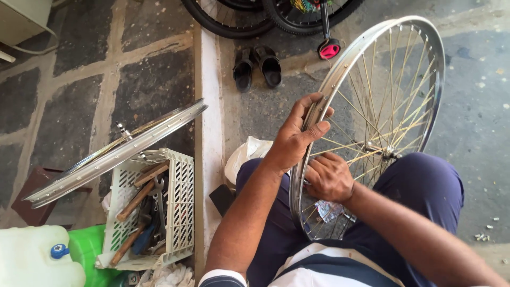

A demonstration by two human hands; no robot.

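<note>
- The spoked bicycle wheel (382, 95) stands nearly upright between my knees, its lower arc down in my lap and its upper arc leaning away from me toward the pavement; the hub (390, 153) sits to the right of both hands.
- My left hand (297, 135) is clamped over the near left stretch of the rim, thumb across the outer face, fingers curled round the edge.
- My right hand (329, 178) is inside the rim, closed among the lower spokes; I cannot tell whether it pinches a spoke or a small tool. It lies nearer the hub than the left.
- The rim is bright polished steel, a thin smooth hoop; the spokes are fine straight wires, yellowish in the light.
- A second bare rim (114, 154), equally shiny, rests slantwise on a white slotted plastic crate (178, 207) to my left.
- In the crate lie wooden-handled tools and a spanner (159, 197).
- Further out: a white jerrycan (32, 258) with a blue cap, black sandals (257, 66), and rough stone paving (64, 122).
</note>
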